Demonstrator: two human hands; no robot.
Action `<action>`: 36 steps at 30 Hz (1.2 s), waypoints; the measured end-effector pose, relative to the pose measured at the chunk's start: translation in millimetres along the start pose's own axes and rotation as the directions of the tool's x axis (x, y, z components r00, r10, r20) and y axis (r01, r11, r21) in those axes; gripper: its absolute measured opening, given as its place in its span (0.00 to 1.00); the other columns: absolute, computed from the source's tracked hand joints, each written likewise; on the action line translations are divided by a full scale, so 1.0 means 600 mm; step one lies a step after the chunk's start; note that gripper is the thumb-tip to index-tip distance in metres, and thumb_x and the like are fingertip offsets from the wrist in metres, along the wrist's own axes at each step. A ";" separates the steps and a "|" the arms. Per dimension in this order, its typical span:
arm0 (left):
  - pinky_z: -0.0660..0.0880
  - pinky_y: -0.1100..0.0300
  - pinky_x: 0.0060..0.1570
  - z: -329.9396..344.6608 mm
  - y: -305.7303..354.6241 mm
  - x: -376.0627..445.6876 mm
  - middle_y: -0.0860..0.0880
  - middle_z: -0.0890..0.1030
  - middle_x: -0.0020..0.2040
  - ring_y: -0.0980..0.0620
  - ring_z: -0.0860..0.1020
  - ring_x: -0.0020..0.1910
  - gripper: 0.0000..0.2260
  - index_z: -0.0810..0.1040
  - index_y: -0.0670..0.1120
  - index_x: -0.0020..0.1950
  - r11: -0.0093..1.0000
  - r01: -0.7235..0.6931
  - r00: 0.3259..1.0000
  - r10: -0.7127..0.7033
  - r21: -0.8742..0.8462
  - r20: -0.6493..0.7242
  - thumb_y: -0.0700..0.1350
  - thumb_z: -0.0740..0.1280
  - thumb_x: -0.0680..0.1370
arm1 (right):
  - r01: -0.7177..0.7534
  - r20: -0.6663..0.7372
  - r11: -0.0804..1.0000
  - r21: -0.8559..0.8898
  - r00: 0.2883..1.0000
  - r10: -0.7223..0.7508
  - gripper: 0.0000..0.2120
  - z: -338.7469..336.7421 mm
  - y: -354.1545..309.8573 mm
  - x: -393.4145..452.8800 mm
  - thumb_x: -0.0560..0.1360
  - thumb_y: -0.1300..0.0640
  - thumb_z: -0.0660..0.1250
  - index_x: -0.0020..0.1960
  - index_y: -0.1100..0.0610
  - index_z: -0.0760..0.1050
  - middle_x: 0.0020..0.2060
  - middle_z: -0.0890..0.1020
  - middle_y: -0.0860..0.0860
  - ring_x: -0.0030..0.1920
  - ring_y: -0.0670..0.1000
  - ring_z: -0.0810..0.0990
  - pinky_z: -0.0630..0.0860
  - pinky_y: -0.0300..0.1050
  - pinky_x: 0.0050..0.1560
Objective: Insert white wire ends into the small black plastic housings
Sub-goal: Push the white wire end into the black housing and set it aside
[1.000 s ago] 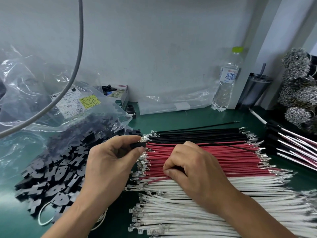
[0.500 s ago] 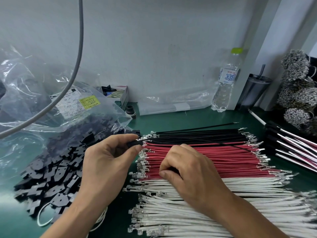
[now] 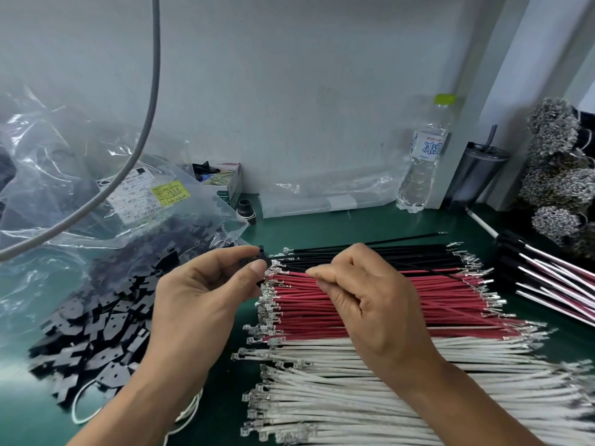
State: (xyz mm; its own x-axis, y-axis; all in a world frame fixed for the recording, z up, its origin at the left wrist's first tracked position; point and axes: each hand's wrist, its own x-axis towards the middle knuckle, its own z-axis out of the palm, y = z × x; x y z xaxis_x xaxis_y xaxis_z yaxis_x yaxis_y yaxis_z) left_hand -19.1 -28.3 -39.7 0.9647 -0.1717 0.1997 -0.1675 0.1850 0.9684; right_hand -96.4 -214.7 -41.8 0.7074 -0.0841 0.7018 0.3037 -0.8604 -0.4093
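My left hand pinches a small black housing between thumb and forefinger, just left of the wire ends. My right hand hovers over the red wires, its thumb and forefinger pinched close to the housing. A thin black wire trails rightward from that hand across the red ones. Whether its end sits in the housing is hidden. The white wires with metal terminals lie in a heap nearest me, under my right forearm. Loose black housings are piled at the left.
Black wires lie behind the red ones. A clear plastic bag holds more housings. A water bottle and a tumbler stand at the back right. Wired bundles lie at the right. A grey cable hangs at the left.
My right hand has lifted off the red wires and moved up toward the housing, fingers pinched. My left hand keeps the housing in about the same place.
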 end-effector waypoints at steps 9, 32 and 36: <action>0.80 0.62 0.39 -0.007 -0.004 0.007 0.37 0.87 0.47 0.49 0.80 0.37 0.16 0.88 0.41 0.50 0.961 0.200 0.972 -0.171 -0.189 0.158 0.48 0.78 0.66 | 0.024 -0.103 0.998 0.055 0.995 -0.018 0.09 -0.012 -0.005 -0.002 0.79 0.55 0.68 0.53 0.56 0.86 0.43 0.79 0.47 0.43 0.48 0.80 0.78 0.42 0.40; 0.81 0.58 0.37 -0.016 -0.009 0.015 0.42 0.83 0.40 0.51 0.79 0.33 0.22 0.86 0.38 0.53 0.899 0.349 0.913 -0.263 -0.265 0.312 0.52 0.79 0.67 | 0.064 -0.111 0.998 0.019 0.992 -0.062 0.07 -0.019 -0.004 -0.003 0.78 0.57 0.70 0.52 0.57 0.86 0.41 0.79 0.49 0.39 0.49 0.79 0.77 0.45 0.37; 0.81 0.58 0.37 -0.016 -0.006 0.015 0.42 0.84 0.40 0.51 0.80 0.33 0.17 0.87 0.39 0.52 0.900 0.356 0.911 -0.275 -0.251 0.306 0.49 0.78 0.70 | 0.126 -0.070 0.991 -0.051 0.989 -0.129 0.07 -0.024 0.000 0.000 0.78 0.60 0.71 0.53 0.58 0.86 0.41 0.79 0.50 0.39 0.49 0.78 0.77 0.44 0.37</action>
State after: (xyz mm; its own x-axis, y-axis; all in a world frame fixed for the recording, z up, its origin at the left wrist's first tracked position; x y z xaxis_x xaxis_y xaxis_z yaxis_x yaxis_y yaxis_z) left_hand -7.7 -21.2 -42.9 0.8632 -0.5035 -0.0386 0.2437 0.3483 0.9051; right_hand -105.5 -221.8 -33.7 0.6160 -0.0070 0.7877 0.3577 -0.8884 -0.2876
